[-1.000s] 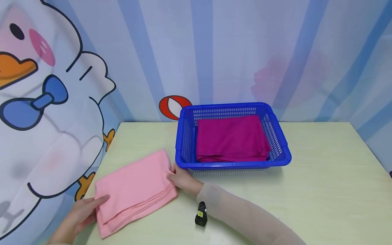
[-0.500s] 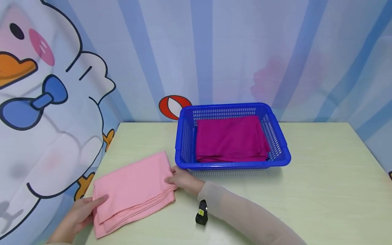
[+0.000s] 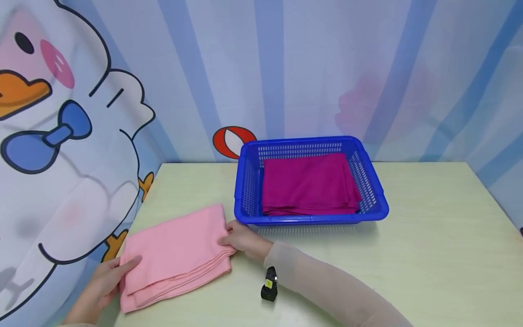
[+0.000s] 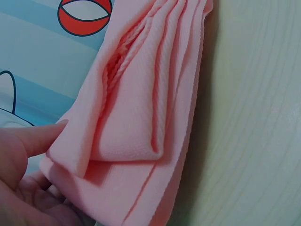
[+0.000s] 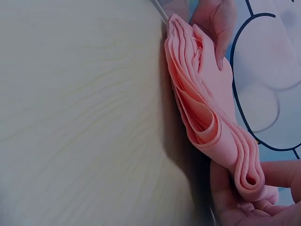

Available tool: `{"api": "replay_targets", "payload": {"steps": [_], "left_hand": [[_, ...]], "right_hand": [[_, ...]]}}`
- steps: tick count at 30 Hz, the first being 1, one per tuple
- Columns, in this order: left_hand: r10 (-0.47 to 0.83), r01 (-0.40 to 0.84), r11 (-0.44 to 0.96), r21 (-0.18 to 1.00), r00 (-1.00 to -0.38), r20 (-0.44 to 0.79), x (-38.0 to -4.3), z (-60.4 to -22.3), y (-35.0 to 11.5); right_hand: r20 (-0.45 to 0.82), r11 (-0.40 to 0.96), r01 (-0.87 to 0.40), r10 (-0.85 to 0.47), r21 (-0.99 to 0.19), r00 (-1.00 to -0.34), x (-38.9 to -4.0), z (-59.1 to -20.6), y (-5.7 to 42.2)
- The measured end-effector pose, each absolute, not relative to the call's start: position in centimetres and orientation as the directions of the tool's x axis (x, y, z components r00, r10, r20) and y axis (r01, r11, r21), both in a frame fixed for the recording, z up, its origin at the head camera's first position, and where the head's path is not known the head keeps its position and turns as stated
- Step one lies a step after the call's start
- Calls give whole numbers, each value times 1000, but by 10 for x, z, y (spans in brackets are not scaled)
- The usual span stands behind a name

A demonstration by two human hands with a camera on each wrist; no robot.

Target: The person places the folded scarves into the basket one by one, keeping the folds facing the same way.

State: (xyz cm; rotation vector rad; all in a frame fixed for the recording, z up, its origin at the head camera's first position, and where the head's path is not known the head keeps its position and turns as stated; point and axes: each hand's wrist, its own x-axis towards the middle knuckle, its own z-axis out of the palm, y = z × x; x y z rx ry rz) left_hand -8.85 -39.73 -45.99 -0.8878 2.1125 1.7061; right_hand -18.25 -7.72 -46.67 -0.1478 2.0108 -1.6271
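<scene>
A pink folded cloth with several layers lies at the left of the table in the head view. My left hand grips its left end, thumb on top and fingers tucked beneath. At the opposite end my right hand pinches the folded layers, close by the basket's front left corner. In the left wrist view the stacked folds of the pink cloth show along its near side. The right wrist view has the right hand's thumb and fingers around the rolled edge of the cloth.
A blue perforated basket stands at the back of the table, holding a folded magenta cloth. A black wrist camera hangs beside the right sleeve. A printed cartoon backdrop rises behind and left.
The pink cloth has shifted slightly left, toward the table's left edge, with both hands keeping hold of its ends. The basket has stayed in place.
</scene>
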Motion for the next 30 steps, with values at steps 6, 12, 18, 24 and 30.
{"api": "replay_targets", "payload": {"steps": [6, 12, 18, 24, 30], "left_hand": [[-266, -612, 123, 781, -779, -568, -88, -458, -400], [-269, -605, 158, 780, -787, -556, -88, -454, -401], [-277, -590, 181, 787, -798, -535, -86, -447, -401], [-272, -555, 207, 806, -824, -497, -84, -441, -400], [-254, -549, 211, 809, -830, -497, -83, -433, -404]], "right_hand": [[-327, 222, 251, -442, -942, -835, -180, -464, -78], [-295, 212, 218, -474, -953, -829, -181, -462, -81], [-255, 215, 169, -481, -962, -839, -180, -458, -85], [-222, 202, 138, -489, -970, -843, -178, -452, -86], [-208, 199, 123, -501, -972, -840, -177, -444, -88]]}}
